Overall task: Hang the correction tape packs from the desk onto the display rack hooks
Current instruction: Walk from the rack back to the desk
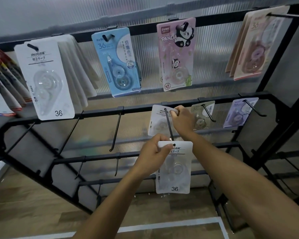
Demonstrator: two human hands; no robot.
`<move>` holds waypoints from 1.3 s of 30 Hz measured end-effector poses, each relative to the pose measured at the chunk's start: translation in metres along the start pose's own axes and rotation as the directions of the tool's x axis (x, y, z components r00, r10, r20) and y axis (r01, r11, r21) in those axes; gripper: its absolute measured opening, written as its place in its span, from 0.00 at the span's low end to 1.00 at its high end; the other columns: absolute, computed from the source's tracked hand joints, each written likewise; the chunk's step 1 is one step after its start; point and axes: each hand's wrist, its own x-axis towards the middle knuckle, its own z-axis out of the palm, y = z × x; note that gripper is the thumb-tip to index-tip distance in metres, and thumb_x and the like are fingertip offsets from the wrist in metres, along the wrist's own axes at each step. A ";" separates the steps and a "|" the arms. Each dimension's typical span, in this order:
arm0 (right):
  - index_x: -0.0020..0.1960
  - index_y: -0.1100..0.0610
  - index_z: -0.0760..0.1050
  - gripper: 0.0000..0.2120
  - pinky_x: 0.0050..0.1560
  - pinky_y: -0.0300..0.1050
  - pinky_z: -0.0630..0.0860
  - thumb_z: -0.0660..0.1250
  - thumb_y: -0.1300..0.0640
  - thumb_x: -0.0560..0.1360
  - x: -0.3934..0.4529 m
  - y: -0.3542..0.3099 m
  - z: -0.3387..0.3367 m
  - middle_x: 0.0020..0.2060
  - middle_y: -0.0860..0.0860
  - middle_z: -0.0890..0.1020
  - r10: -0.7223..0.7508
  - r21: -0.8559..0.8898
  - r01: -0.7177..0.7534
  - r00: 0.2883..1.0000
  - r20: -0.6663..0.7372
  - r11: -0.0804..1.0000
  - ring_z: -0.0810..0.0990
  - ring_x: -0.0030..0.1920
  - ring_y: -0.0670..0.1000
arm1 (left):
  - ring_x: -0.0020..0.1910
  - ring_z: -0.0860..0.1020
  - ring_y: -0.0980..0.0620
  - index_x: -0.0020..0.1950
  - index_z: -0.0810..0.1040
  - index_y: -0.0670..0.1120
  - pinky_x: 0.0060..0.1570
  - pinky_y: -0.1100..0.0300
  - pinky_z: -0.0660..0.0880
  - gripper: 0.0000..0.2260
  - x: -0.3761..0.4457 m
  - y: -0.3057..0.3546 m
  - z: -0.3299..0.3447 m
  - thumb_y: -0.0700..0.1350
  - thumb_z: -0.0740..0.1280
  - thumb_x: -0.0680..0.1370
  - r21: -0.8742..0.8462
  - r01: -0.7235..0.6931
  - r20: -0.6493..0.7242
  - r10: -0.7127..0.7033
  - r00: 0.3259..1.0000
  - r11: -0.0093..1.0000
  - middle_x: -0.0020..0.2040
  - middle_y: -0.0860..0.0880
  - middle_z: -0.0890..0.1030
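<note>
Hands [152,152] [181,120] pinch 2 white packs [175,169] [158,121] at hook [168,125].

Three bare black wire hooks [115,131] on the second rail leave open room left of the long black hook [168,124]; to its right, a pale green carded pack [203,114] crowds close.

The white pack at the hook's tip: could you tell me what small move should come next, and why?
Probably slide the white pack up the hook. The left hand pinches its top with the hole at the hook's tip, while the right hand holds another white pack at the back.
</note>
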 end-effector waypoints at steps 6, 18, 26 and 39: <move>0.58 0.60 0.75 0.11 0.43 0.40 0.69 0.62 0.57 0.79 -0.001 0.006 -0.005 0.46 0.55 0.81 -0.045 0.039 0.042 0.995 0.091 0.998 0.75 0.43 0.48 | 0.40 0.75 0.61 0.44 0.70 0.58 0.35 0.70 0.72 0.06 0.013 -0.007 0.004 0.48 0.65 0.79 0.141 0.025 -0.088 -0.013 0.996 0.990 0.42 0.59 0.76; 0.63 0.62 0.72 0.14 0.36 0.32 0.70 0.54 0.60 0.81 -0.025 0.037 -0.031 0.51 0.54 0.78 0.123 0.179 -0.164 0.968 0.220 0.970 0.75 0.42 0.42 | 0.36 0.72 0.59 0.48 0.76 0.49 0.33 0.70 0.62 0.05 0.102 -0.015 0.000 0.50 0.68 0.78 0.432 0.129 -0.370 0.045 0.928 0.893 0.42 0.53 0.78; 0.59 0.60 0.74 0.11 0.45 0.33 0.70 0.58 0.61 0.79 -0.058 0.043 -0.023 0.47 0.50 0.78 0.030 0.057 -0.050 0.951 0.309 0.997 0.76 0.46 0.46 | 0.44 0.79 0.49 0.53 0.76 0.43 0.39 0.59 0.67 0.17 0.126 -0.023 0.005 0.57 0.67 0.77 0.404 0.304 -0.522 -0.056 0.851 0.863 0.47 0.46 0.82; 0.49 0.61 0.78 0.08 0.46 0.44 0.74 0.60 0.63 0.79 -0.119 0.023 0.017 0.40 0.53 0.78 -0.109 0.000 0.125 0.865 0.490 0.992 0.75 0.40 0.49 | 0.46 0.76 0.55 0.58 0.76 0.46 0.45 0.61 0.74 0.12 0.024 -0.065 -0.003 0.52 0.64 0.79 0.478 0.329 -0.321 -0.187 0.928 0.814 0.52 0.49 0.80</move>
